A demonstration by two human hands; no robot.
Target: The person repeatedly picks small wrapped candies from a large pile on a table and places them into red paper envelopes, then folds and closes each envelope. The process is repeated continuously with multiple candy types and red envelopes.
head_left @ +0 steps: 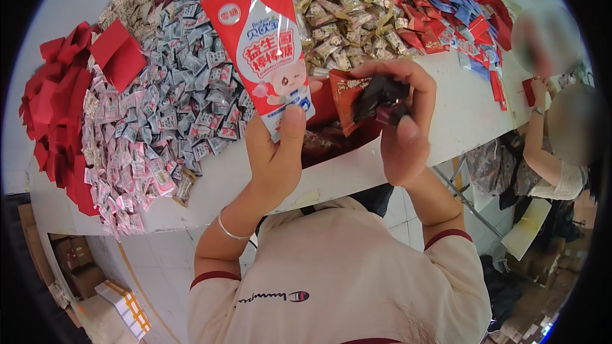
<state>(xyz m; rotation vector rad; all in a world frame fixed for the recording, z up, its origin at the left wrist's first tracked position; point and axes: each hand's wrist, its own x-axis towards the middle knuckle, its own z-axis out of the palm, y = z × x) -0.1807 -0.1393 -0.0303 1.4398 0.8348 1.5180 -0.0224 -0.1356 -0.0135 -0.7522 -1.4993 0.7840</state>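
Observation:
My left hand (274, 159) is closed on a red and white lollipop packet (258, 41), its thumb pressed on the lower end. The packet stands tilted, front toward me, with a cartoon bear on it. My right hand (411, 143) curls round several small wrapped candies: an orange-red sachet (345, 97) and dark, shiny wrapped candies (381, 97). Between and below my hands is a red open container (326, 103), partly hidden by them. Wrapped sweets (322, 144) show inside it, too shaded to tell apart.
Heaps of wrapped candies cover the white table (223, 185): grey-blue (191, 64), pink (131, 172) and gold (344, 6). Folded red boxes (60, 102) pile up at left, red and blue packets (440, 0) at far right. Another person's arm (539, 143) is at the right edge.

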